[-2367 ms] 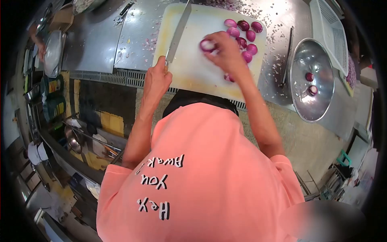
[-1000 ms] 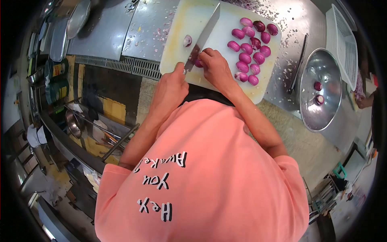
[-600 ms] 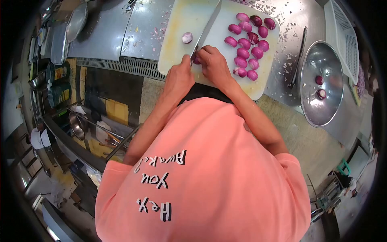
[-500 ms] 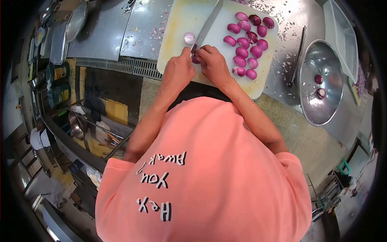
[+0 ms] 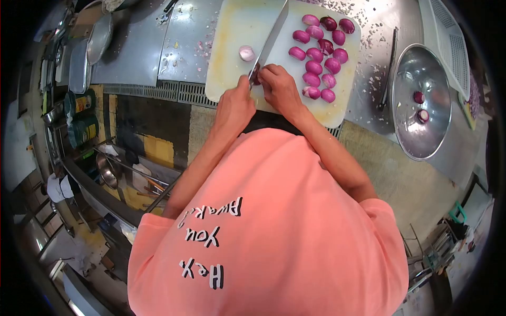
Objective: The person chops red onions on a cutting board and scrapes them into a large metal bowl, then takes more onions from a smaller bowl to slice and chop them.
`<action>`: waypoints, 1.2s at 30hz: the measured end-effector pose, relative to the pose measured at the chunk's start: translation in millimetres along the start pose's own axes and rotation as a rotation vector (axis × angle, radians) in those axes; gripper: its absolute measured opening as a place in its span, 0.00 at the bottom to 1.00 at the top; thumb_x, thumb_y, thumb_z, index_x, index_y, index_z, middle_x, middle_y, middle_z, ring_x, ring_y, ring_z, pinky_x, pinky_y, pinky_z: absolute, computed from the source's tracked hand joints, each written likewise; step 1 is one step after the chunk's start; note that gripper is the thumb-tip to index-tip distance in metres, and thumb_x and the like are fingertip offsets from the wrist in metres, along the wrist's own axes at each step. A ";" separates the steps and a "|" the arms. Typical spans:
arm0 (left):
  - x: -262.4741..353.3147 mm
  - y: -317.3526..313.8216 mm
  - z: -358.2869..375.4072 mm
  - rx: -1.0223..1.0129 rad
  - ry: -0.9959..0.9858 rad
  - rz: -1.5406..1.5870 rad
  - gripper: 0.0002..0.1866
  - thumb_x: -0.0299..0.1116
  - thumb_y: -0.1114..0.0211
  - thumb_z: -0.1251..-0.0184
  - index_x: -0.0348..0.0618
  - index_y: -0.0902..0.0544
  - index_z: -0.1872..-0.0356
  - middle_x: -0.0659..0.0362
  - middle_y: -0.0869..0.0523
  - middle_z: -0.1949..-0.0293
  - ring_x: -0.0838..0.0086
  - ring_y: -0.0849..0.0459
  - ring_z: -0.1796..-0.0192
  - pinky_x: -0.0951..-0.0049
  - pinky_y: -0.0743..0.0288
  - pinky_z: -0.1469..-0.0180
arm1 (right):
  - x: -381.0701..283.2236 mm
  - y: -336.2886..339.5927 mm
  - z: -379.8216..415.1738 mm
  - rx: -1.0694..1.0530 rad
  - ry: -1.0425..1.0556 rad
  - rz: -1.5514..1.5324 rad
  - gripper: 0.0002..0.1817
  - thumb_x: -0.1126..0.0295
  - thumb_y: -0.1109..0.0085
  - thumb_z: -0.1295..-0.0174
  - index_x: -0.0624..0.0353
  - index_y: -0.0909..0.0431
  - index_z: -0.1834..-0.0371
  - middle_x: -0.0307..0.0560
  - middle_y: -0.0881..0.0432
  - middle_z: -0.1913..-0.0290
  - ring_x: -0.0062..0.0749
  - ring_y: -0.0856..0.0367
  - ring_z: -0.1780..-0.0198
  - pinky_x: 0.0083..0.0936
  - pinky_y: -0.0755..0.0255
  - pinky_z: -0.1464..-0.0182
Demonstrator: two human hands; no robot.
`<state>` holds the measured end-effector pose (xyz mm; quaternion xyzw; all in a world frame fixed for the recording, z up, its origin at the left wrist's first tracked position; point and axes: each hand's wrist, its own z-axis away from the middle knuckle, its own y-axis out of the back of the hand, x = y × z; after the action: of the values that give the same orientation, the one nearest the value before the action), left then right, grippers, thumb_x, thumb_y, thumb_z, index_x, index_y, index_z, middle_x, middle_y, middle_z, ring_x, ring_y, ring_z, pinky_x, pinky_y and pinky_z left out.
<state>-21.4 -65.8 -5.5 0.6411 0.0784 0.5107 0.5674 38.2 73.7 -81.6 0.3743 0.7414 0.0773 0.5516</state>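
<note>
My left hand (image 5: 235, 108) is closed round the handle of a long kitchen knife (image 5: 272, 38), its blade pointing away from me over a white cutting board (image 5: 226, 31). Beside the blade, the closed fingers of my right hand (image 5: 281, 88) grip a dark red onion (image 5: 256, 75), mostly hidden by fingers and knife. A pale cut onion piece (image 5: 246, 53) lies on the board left of the blade. To the right of my right hand, several purple onions (image 5: 314, 55) sit in loose rows on the board.
A steel bowl (image 5: 416, 68) with two onions (image 5: 422, 116) in it stands on the right, next to a dark long bar (image 5: 391, 68). Behind it is a white perforated basket (image 5: 448, 47). Onion scraps litter the steel counter (image 5: 132, 47). A slotted drain (image 5: 168, 90) runs along its front edge.
The knife and both hands have shifted slightly towards me on the board. More of the onion in my right fingers shows beside the blade. The whole view has moved a little.
</note>
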 end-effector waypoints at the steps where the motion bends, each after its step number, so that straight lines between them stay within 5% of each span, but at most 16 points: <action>1: 0.5 -5.9 -3.6 0.044 -0.044 -0.001 0.14 0.22 0.40 0.41 0.37 0.31 0.55 0.41 0.20 0.75 0.39 0.20 0.68 0.47 0.30 0.66 | -0.2 0.3 -0.2 0.007 0.011 0.001 0.07 0.84 0.39 0.47 0.63 0.23 0.66 0.50 0.20 0.64 0.49 0.21 0.61 0.38 0.25 0.60; 8: 17.2 21.8 8.4 -0.069 0.058 0.023 0.15 0.22 0.39 0.42 0.37 0.30 0.54 0.40 0.19 0.73 0.38 0.19 0.66 0.46 0.29 0.64 | 0.6 -0.2 1.6 0.052 0.010 -0.023 0.07 0.84 0.39 0.48 0.63 0.23 0.66 0.51 0.20 0.64 0.50 0.21 0.61 0.39 0.25 0.60; 14: 7.8 6.0 -15.7 0.038 -0.107 0.022 0.19 0.25 0.37 0.42 0.37 0.29 0.50 0.42 0.20 0.75 0.40 0.20 0.68 0.51 0.28 0.66 | 7.7 1.9 4.9 0.039 0.002 -0.012 0.08 0.82 0.38 0.47 0.63 0.21 0.63 0.51 0.20 0.64 0.50 0.20 0.61 0.38 0.25 0.60; 18: 13.0 48.7 14.8 0.025 0.049 0.024 0.18 0.26 0.37 0.42 0.36 0.27 0.51 0.44 0.21 0.77 0.47 0.21 0.72 0.57 0.27 0.67 | -5.7 4.5 -3.9 0.028 -0.167 0.014 0.09 0.78 0.36 0.46 0.61 0.20 0.61 0.50 0.19 0.62 0.48 0.20 0.59 0.38 0.24 0.59; 23: -26.4 46.4 16.4 0.106 0.137 0.073 0.17 0.27 0.37 0.42 0.36 0.25 0.50 0.45 0.21 0.77 0.56 0.22 0.76 0.60 0.27 0.68 | -26.1 -9.3 -7.0 -0.175 -0.048 0.130 0.10 0.70 0.32 0.47 0.56 0.17 0.61 0.48 0.20 0.58 0.46 0.22 0.54 0.38 0.23 0.55; 26: -39.2 40.7 13.6 0.081 0.194 0.021 0.19 0.27 0.37 0.42 0.37 0.25 0.48 0.45 0.21 0.77 0.57 0.24 0.77 0.61 0.27 0.68 | -6.3 -2.7 -2.0 -0.151 -0.030 0.199 0.10 0.75 0.37 0.51 0.56 0.17 0.63 0.48 0.23 0.59 0.48 0.24 0.55 0.42 0.25 0.55; 28: -35.0 38.9 17.1 0.061 0.230 0.064 0.18 0.24 0.39 0.43 0.37 0.26 0.49 0.38 0.17 0.71 0.40 0.17 0.65 0.48 0.26 0.62 | 7.9 20.7 0.2 -0.136 -0.019 0.288 0.12 0.77 0.38 0.52 0.57 0.17 0.63 0.48 0.22 0.58 0.48 0.25 0.55 0.42 0.26 0.54; 31: -41.1 28.8 19.5 0.119 0.209 0.067 0.18 0.24 0.40 0.43 0.36 0.26 0.50 0.38 0.17 0.71 0.39 0.17 0.64 0.47 0.27 0.61 | 1.3 56.1 -23.2 -0.091 -0.066 0.476 0.15 0.79 0.40 0.53 0.57 0.15 0.59 0.49 0.21 0.55 0.49 0.25 0.54 0.41 0.27 0.51; 36: -40.2 32.1 15.1 0.080 0.249 0.083 0.19 0.26 0.39 0.44 0.38 0.27 0.49 0.38 0.18 0.71 0.38 0.18 0.65 0.48 0.27 0.61 | -22.0 17.0 -65.3 -0.060 -0.051 0.178 0.17 0.77 0.35 0.51 0.59 0.16 0.55 0.51 0.19 0.52 0.49 0.23 0.49 0.41 0.26 0.47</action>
<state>-44.3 -114.0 0.1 0.5975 0.1418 0.6059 0.5058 -8.6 91.2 -31.2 0.4241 0.6880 0.1386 0.5723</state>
